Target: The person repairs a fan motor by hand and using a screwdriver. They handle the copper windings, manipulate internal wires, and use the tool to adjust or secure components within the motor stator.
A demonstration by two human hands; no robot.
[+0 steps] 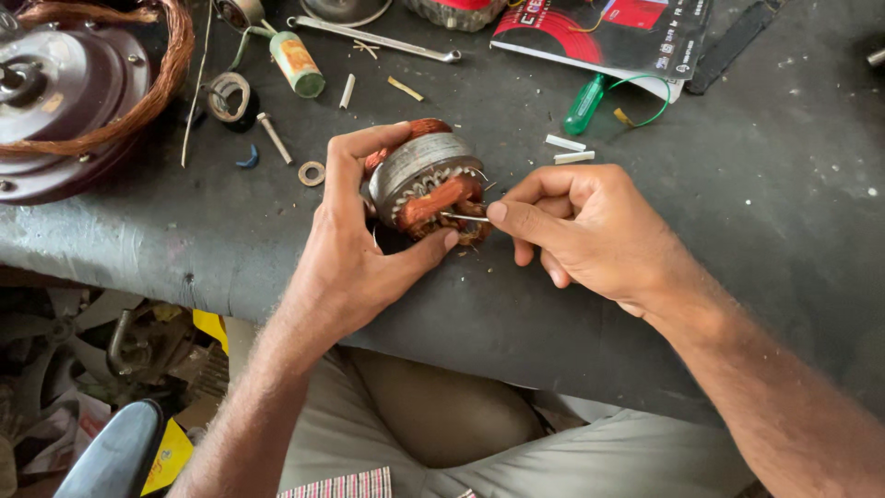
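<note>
Lap: your knees in light trousers sit under the bench edge.
Left hand: your left hand (346,249) wraps the motor stator (426,180), thumb under its front edge, fingers curled over the top.
Stator position: held tilted just above the dark workbench (756,231), copper windings facing your right hand.
Right hand: your right hand (581,226) is clenched, thumb and forefinger pinching 1 thin metal pin (464,218).
Pin tip: it touches the windings, just beside your left thumb.
Near bench: 1 washer (312,172) and 1 bolt (274,137) lie left of the stator; 2 white sleeves (570,150) lie right.
Far bench: green-handled screwdriver (584,104), tape roll (228,96), fan motor housing (64,92).
</note>
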